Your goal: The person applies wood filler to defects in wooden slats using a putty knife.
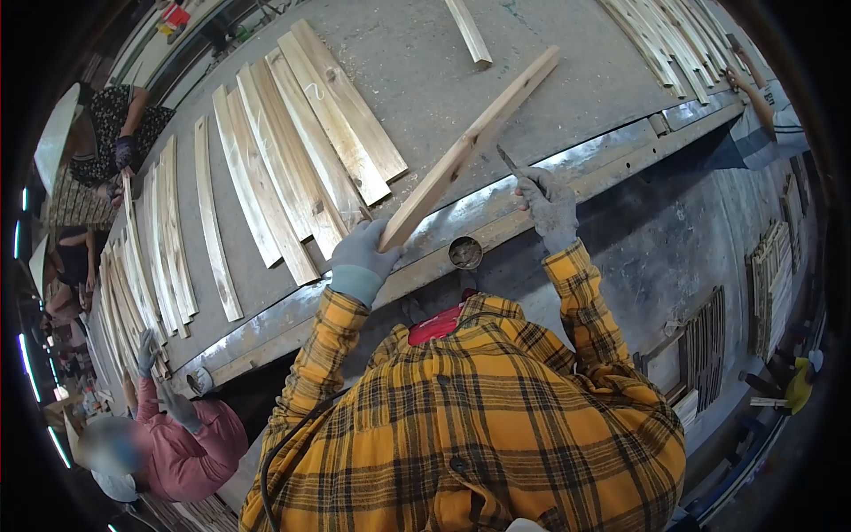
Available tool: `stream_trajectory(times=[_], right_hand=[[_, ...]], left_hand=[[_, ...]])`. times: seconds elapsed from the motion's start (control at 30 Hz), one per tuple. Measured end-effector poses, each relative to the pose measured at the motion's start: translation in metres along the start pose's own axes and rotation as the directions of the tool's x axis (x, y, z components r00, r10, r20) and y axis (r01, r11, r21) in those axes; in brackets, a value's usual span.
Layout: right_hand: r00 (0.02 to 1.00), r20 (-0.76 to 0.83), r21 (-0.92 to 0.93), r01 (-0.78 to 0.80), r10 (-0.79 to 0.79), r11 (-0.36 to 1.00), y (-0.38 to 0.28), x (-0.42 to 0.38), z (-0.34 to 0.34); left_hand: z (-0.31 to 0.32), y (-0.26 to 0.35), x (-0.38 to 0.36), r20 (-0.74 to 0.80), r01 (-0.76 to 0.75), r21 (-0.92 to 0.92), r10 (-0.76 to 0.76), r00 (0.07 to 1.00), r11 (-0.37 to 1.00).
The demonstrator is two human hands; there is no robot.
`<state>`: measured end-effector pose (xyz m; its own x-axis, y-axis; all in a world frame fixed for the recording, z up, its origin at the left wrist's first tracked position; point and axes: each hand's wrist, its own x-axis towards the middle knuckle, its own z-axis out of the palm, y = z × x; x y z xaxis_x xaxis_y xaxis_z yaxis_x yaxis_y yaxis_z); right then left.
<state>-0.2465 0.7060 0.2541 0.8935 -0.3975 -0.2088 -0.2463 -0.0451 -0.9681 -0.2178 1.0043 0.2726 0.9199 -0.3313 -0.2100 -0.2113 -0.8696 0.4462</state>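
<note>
Head view looks down on a long grey workbench [532, 97] that fills most of the frame, its metal edge running along the person's front. Rows of pale wooden slats [292, 160] lie side by side across it, spread flat, likely so each one can be picked up singly. One longer wooden strip [470, 146] is lifted at a slant above the bench edge, its near end gripped in the gloved left hand [362, 257], fingers wrapped closed round it so the far end points away over the bench. The gloved right hand [548, 206] is closed on a thin tool [507, 160] whose tip sits just beside the strip's edge; what kind of tool cannot be told. A small round tin [465, 253] rests on the bench edge between the two hands, within easy reach. A co-worker in a pink top [199, 443] stands at the bench to the left.
</note>
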Motion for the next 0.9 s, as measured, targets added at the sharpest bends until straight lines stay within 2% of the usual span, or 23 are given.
stream_trajectory(times=[0.13,0.17,0.2,0.23,0.27,0.33,0.37,0.43,0.47,0.53,0.63,0.77,0.83,0.87,0.9], right_hand=[[0.994,-0.022,-0.068,0.103,-0.105,0.992,0.003,0.009,0.01],[0.994,-0.024,-0.067,0.104,-0.106,0.992,-0.002,0.01,0.012],[0.954,0.017,-0.294,0.29,-0.298,0.911,-0.009,0.01,0.013],[0.88,0.101,-0.493,0.449,-0.463,0.745,-0.013,0.011,0.014],[0.88,0.1,-0.494,0.448,-0.464,0.745,-0.013,0.012,0.017],[0.896,0.143,-0.74,0.379,-0.42,0.556,-0.014,0.018,0.019],[0.896,0.143,-0.74,0.379,-0.42,0.556,-0.013,0.021,0.021],[0.818,0.18,-0.84,0.417,-0.546,0.347,-0.008,0.023,0.025],[0.818,0.181,-0.84,0.417,-0.546,0.347,-0.005,0.023,0.025],[0.79,0.202,-0.889,0.396,-0.578,0.23,-0.003,0.023,0.024],[0.78,0.266,-0.879,0.438,-0.567,0.189,-0.018,0.009,0.02],[0.809,0.2,-0.896,0.38,-0.553,0.231,-0.037,0.009,0.021],[0.889,0.2,-0.948,0.282,-0.413,0.147,-0.037,0.016,0.025],[0.888,0.198,-0.948,0.281,-0.415,0.148,-0.033,0.016,0.025],[0.835,0.241,-0.912,0.369,-0.495,0.177,-0.026,0.014,0.025]], left_hand=[[-0.007,0.005,-0.004,-0.022,-0.034,-0.039,0.033,0.999,0.999],[-0.008,0.007,-0.005,-0.076,-0.058,0.002,0.058,0.995,0.998],[-0.009,0.009,-0.006,-0.128,-0.08,0.044,0.085,0.988,0.996],[-0.01,0.01,-0.007,-0.128,-0.081,0.044,0.086,0.988,0.996],[-0.011,0.011,-0.008,-0.127,-0.084,0.045,0.089,0.988,0.995],[-0.013,0.016,-0.007,-0.125,-0.085,0.049,0.091,0.988,0.995],[-0.016,0.018,-0.008,-0.117,-0.079,0.045,0.084,0.99,0.996],[-0.019,0.02,-0.01,-0.11,-0.072,0.04,0.076,0.991,0.997],[-0.02,0.021,-0.01,-0.112,-0.076,0.036,0.08,0.991,0.996],[-0.021,0.023,-0.01,-0.116,-0.08,0.033,0.083,0.99,0.996],[-0.019,0.02,-0.01,-0.133,-0.092,0.056,0.099,0.986,0.994],[-0.018,0.024,-0.012,-0.173,-0.098,0.08,0.11,0.979,0.992],[-0.018,0.027,-0.013,-0.186,-0.098,0.089,0.114,0.976,0.991],[-0.018,0.027,-0.012,-0.192,-0.102,0.095,0.119,0.974,0.99],[-0.019,0.026,-0.011,-0.197,-0.103,0.101,0.121,0.973,0.99]])
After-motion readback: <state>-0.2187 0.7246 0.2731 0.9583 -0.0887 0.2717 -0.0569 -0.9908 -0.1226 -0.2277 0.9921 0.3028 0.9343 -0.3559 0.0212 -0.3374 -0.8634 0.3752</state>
